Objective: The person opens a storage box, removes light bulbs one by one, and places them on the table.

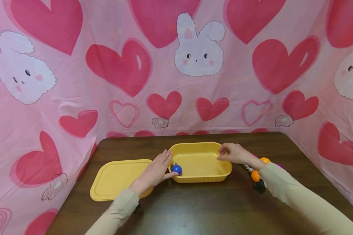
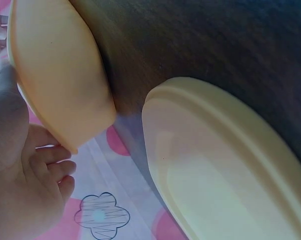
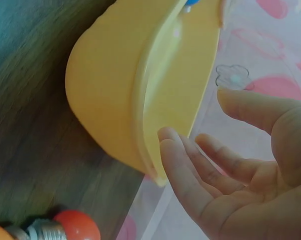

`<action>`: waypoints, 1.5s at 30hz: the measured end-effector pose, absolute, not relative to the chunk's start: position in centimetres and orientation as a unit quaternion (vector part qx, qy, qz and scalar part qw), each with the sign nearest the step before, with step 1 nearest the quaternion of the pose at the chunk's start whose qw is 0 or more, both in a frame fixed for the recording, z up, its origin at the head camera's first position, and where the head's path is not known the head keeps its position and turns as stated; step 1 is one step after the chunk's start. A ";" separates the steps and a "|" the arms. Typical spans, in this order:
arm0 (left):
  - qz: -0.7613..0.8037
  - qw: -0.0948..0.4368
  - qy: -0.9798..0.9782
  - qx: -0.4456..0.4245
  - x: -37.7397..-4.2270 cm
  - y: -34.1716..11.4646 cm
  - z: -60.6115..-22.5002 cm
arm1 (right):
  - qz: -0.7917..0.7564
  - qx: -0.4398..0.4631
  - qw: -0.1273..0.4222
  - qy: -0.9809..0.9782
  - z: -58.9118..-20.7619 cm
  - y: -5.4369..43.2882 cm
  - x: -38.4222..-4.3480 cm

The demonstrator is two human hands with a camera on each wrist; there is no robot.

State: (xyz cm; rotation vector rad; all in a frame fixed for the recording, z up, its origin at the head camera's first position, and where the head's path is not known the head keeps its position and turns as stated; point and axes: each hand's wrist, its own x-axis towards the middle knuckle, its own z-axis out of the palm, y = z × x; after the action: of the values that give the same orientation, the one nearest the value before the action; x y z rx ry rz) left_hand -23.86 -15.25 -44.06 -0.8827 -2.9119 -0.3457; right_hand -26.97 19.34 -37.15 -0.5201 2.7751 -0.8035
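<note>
A yellow oval container (image 1: 201,179) stands near the middle of the table, its inside facing up. At its left end lies a blue round bulb (image 1: 176,169) with a silvery base. My left hand (image 1: 154,171) rests along the container's left rim, fingers straight, thumb reaching over the front rim beside the bulb. In the left wrist view, those fingers (image 2: 53,157) lie at the container's edge. Over the right end hovers my right hand (image 1: 234,153), fingers loosely bent and thumb apart. The right wrist view shows nothing between its fingers (image 3: 183,175).
A yellow lid (image 1: 116,179) lies flat on the dark wooden table (image 1: 188,209), left of the container and partly behind my left arm. Beside my right forearm are orange round bulbs (image 1: 255,176) with silvery bases, and something purple (image 1: 279,165). A pink heart-patterned cloth (image 1: 191,88) hangs around the table.
</note>
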 end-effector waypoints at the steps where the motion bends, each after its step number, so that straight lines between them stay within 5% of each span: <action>1: -0.113 0.039 -0.950 -0.288 -23.8 -15.2 -44.0 | -0.273 -0.178 0.101 0.940 -37.2 19.1 -27.0; 22: -0.115 0.043 -0.950 -0.287 -23.9 -15.3 -44.1 | -0.290 -0.264 0.087 0.916 -38.8 14.7 -27.4; 45: -0.112 0.033 -0.955 -0.274 -24.0 -15.2 -44.2 | -0.258 -0.222 0.138 0.930 -39.7 10.7 -27.3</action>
State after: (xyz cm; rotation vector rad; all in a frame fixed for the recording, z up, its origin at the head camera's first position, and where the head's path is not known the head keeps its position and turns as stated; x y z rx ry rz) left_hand -23.97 -15.20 -44.24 -0.8441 -2.9383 -0.3435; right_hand -27.29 10.65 -39.70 -0.6429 2.6909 -0.7471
